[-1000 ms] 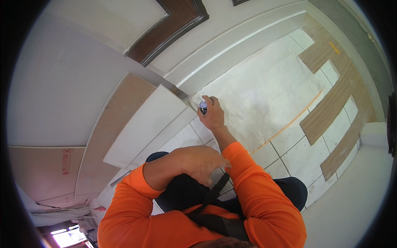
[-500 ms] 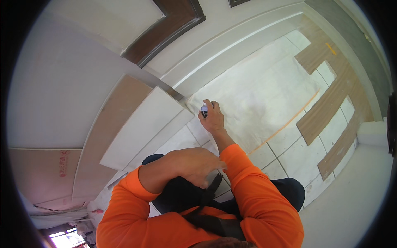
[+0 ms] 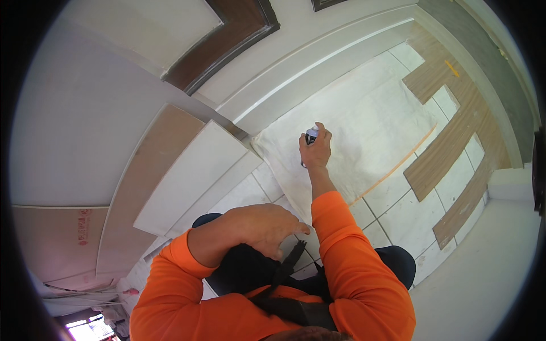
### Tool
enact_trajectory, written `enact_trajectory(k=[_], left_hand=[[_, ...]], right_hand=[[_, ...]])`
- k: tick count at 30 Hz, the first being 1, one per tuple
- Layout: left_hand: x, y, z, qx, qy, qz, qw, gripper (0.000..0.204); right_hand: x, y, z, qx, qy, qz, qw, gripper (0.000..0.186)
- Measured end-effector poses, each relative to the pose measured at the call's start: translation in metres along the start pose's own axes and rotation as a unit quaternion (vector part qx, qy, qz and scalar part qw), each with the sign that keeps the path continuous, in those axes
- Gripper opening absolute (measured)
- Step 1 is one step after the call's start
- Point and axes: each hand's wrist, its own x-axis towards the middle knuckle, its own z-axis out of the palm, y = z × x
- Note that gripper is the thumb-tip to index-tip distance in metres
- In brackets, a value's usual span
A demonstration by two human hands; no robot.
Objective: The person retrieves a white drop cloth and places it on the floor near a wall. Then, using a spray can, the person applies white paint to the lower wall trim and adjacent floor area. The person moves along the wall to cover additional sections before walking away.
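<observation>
My right hand (image 3: pixel 317 150) is closed round a spray can (image 3: pixel 311 136), its forefinger up at the white top. The can is held above a whitish sheet (image 3: pixel 364 108) lying on the floor tiles. Most of the can's body is hidden behind my hand. My left hand (image 3: pixel 270 228) is held bent in front of my body, over my dark-clad knees and close to my right forearm. Its thumb and fingers are apart, and nothing shows between them. Near those fingers hangs a black strap (image 3: pixel 291 262).
Wood-look planks (image 3: pixel 435 150) lie on white tiles (image 3: pixel 409 219) at the right. White boards (image 3: pixel 193 173) and a brown board (image 3: pixel 151 165) lean at the left. A pale skirting (image 3: pixel 318 74) borders the far wall. An orange strip (image 3: pixel 398 165) edges the sheet.
My right hand has moved right and slightly farther out over the sheet with the spray can. My left hand stays in nearly the same place.
</observation>
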Motion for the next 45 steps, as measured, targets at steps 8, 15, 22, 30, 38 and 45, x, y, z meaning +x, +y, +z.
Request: enact_trajectory(k=[8,15,22,30,38,45], left_hand=[[0.012,-0.006,-0.007,-0.028,-0.022,-0.007,0.999,0.071],[0.024,-0.036,-0.017,-0.085,-0.09,-0.174,0.977,0.073],[0.051,-0.062,-0.011,-0.06,-0.041,-0.109,0.991,0.083],[0.111,-0.087,-0.009,-0.008,-0.116,-0.191,0.975,0.098],[0.147,-0.16,0.004,0.046,-0.029,-0.302,0.952,0.118],[0.108,-0.141,-0.003,-0.013,0.031,-0.195,0.98,0.104]], right_hand=[[-0.062,-0.017,0.027,0.068,-0.131,-0.131,0.98,0.063],[-0.012,-0.025,0.015,0.113,-0.018,-0.057,0.992,0.072],[0.104,-0.046,-0.074,0.186,0.279,-0.049,0.941,0.078],[0.131,-0.078,-0.139,0.301,0.373,-0.052,0.876,0.086],[0.132,-0.104,-0.183,0.353,0.385,-0.057,0.851,0.086],[0.128,-0.121,-0.256,0.264,0.467,-0.133,0.833,0.08]])
